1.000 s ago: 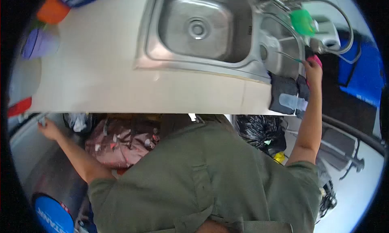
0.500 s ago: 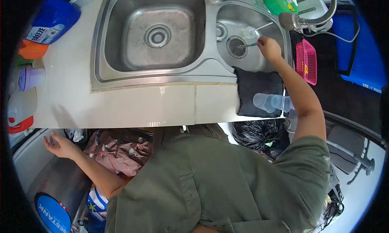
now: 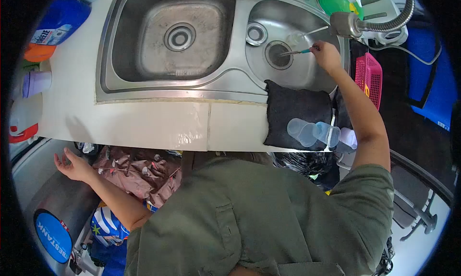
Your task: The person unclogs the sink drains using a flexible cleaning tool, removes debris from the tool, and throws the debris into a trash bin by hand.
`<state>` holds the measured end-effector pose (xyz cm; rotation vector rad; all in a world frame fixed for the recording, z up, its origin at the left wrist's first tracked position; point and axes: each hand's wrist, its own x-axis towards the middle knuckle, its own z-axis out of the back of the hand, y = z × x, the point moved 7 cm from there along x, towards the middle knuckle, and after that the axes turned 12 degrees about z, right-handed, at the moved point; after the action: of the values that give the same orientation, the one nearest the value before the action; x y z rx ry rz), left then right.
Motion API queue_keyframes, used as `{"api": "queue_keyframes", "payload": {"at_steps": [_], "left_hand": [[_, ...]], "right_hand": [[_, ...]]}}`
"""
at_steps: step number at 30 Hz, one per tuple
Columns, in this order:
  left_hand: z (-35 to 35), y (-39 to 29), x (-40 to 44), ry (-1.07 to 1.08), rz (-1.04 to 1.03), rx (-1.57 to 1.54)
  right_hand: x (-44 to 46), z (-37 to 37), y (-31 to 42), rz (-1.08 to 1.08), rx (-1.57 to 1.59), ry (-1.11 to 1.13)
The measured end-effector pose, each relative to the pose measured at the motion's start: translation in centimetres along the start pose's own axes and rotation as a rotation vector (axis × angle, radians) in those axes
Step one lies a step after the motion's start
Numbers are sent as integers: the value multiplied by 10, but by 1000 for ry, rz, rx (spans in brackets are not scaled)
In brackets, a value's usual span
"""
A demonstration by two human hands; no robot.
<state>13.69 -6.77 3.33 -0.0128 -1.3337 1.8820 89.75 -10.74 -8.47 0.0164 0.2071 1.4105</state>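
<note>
My right hand (image 3: 328, 56) is closed around a slim tool with a teal handle (image 3: 306, 51). Its thin greyish end reaches over the drain (image 3: 278, 55) of the small sink basin (image 3: 307, 67); whether it touches is unclear. A round metal strainer (image 3: 256, 34) sits beside that drain. Behind the tool, a white stick-like handle (image 3: 314, 31) leads to a clear item I cannot make out. My left hand (image 3: 72, 166) hangs below the counter's front edge, fingers apart, holding nothing.
A black cloth (image 3: 297, 100) with clear plastic cups (image 3: 305, 132) lies at the counter edge under my right forearm. The faucet hose (image 3: 389, 24) bends in over the basin. A pink basket (image 3: 369, 74) stands right; a blue detergent bottle (image 3: 60, 19) stands left.
The view has shifted slightly, so the sink sits further left in the picture. My right hand still holds the tool at the drain. My left hand remains low and open.
</note>
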Motion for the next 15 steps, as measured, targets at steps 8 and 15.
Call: {"api": "queue_keyframes", "payload": {"at_steps": [8,15], "left_hand": [[-6,-4,1,41,-2,-20],[-10,-9,-4,49,3,-22]], "right_hand": [[0,-5,-7,-15,98,16],[4,-48,68,470,-274,138]]}}
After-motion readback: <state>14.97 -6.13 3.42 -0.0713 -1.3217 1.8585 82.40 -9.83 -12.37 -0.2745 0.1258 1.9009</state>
